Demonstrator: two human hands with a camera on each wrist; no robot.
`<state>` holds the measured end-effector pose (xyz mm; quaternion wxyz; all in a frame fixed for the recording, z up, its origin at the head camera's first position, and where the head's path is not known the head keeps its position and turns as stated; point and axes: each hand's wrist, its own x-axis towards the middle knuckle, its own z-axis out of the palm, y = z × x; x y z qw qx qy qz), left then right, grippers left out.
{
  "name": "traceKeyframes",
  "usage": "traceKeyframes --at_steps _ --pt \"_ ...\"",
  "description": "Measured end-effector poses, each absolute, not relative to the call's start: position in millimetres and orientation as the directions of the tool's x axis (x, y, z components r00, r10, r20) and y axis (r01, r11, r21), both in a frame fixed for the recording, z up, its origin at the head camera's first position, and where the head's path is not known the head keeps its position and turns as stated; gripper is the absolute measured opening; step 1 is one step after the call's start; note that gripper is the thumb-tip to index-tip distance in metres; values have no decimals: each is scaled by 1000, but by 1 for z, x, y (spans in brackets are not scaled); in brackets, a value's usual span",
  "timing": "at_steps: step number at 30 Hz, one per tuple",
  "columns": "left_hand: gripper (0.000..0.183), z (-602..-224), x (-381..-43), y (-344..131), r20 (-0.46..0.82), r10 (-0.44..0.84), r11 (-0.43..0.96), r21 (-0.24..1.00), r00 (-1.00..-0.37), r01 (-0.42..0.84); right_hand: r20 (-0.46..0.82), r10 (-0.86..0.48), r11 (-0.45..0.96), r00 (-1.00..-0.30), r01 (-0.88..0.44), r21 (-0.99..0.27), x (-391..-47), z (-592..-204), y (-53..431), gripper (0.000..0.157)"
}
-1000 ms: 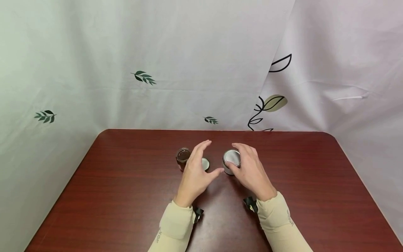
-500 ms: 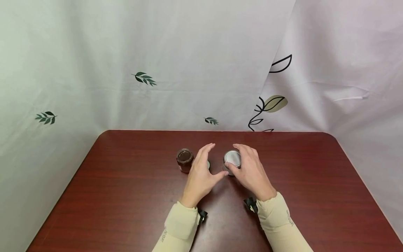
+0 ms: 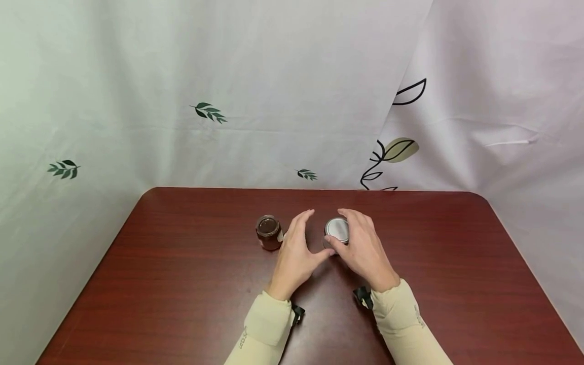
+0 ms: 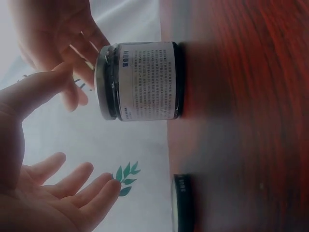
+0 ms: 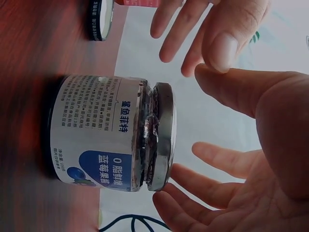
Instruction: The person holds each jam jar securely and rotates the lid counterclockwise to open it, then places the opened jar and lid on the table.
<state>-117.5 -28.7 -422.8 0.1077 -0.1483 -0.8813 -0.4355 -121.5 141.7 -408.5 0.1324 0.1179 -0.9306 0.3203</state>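
A labelled blueberry jam jar [image 5: 96,135] stands upright with a silver lid [image 5: 164,135] on its mouth, the lid looking slightly tilted. My right hand [image 3: 365,251] is spread around this lid: fingers at its far edge, thumb apart from it in the right wrist view. Left of the jar, my left hand [image 3: 294,258] holds nothing, its fingers loosely bent and its thumb pointing toward the right thumb. A loose lid [image 4: 183,203] with a dark rim lies on the table, hidden behind the left hand in the head view.
A second jar [image 3: 268,233], dark inside and lidless, stands to the left of my left hand. Both stand on a reddish-brown wooden table [image 3: 182,294]. Behind it hangs a white curtain [image 3: 274,76] with leaf prints.
My left hand has shifted right toward the blueberry jam jar, uncovering more of the dark jar and covering the loose lid. The right hand has barely moved.
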Motion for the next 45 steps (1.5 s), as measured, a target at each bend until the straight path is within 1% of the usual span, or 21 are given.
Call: traceKeyframes --at_steps 9,24,30,34,45 --pt "94 -431 -119 -27 303 171 619 707 -938 341 312 -124 761 -942 -292 -579 -121 -409 141 64" --pt "97 -434 -122 -21 180 173 654 714 -968 250 319 -128 762 -939 -300 -575 -121 -410 139 65" --pt "97 -433 -124 -19 106 167 670 718 -980 191 307 -123 769 -944 -286 -572 -121 -411 139 66" --pt "97 -432 -125 -17 79 160 673 720 -984 167 302 -120 772 -946 -280 -571 -121 -411 139 67" --pt "92 -434 -128 -15 67 138 688 711 -988 145 283 -118 776 -952 -266 -572 -122 -412 138 66"
